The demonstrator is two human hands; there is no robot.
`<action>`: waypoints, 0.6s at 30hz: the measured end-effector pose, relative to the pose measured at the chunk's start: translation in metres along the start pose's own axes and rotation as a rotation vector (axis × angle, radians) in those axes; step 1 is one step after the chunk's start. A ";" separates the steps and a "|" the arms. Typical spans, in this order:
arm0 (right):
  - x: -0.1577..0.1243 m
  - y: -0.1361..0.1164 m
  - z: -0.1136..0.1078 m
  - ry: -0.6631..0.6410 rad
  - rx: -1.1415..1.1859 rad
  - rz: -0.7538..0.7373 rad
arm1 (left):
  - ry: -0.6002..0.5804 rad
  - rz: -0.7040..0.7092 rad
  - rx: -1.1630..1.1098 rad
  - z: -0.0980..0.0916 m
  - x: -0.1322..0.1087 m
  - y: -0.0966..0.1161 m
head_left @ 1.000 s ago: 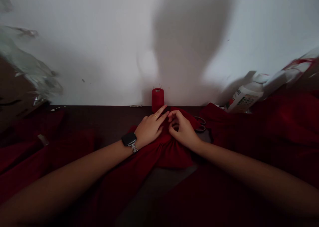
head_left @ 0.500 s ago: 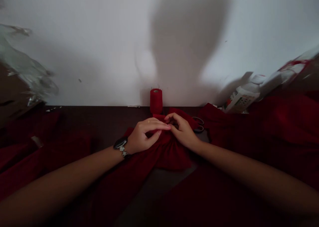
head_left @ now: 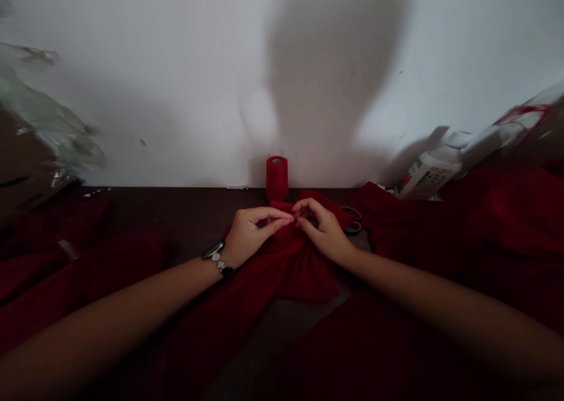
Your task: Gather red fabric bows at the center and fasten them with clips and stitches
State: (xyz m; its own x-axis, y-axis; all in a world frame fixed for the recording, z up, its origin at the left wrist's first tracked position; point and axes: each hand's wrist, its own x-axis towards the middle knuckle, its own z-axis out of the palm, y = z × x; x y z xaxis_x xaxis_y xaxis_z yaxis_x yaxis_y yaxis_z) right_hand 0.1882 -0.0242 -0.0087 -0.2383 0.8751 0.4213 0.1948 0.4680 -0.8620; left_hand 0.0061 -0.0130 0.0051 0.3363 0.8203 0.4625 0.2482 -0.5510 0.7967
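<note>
Above a gathered piece of red fabric (head_left: 304, 272) on the dark table, my two hands meet at their fingertips. My left hand (head_left: 255, 231), with a watch and bracelet at its wrist, has thumb and fingers pinched together; whatever lies between them is too small to make out. Close beside it on the right, my right hand (head_left: 319, 228) is curled with thumb and forefinger together, and any small thing in them is hidden. A red thread spool (head_left: 277, 179) with pins or needles in its top stands just behind the hands.
Scissors (head_left: 352, 219) lie right of my right hand, partly under fabric. A white bottle (head_left: 434, 169) leans by the wall at the right, near heaped red cloth (head_left: 520, 213). Clear plastic (head_left: 53, 119) hangs over a box at the left. A small clip (head_left: 238, 188) lies by the wall.
My left hand's fingers, straighter and apart from the thumb before, have closed into a pinch. That hand has drawn slightly left. My right thumb and forefinger have come closer together.
</note>
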 end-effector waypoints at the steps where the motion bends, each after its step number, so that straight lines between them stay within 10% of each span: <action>1: -0.001 -0.002 0.000 0.004 0.011 -0.011 | 0.008 -0.028 -0.032 0.000 0.001 -0.001; 18: -0.002 -0.005 -0.001 0.048 -0.129 -0.121 | -0.058 -0.107 -0.096 0.001 0.005 -0.005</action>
State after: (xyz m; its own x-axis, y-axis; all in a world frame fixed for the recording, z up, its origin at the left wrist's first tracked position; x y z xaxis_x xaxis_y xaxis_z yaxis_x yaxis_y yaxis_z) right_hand 0.1882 -0.0280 -0.0048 -0.2223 0.8147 0.5356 0.2882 0.5797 -0.7621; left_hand 0.0072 -0.0062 0.0031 0.3646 0.8621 0.3518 0.1981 -0.4410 0.8754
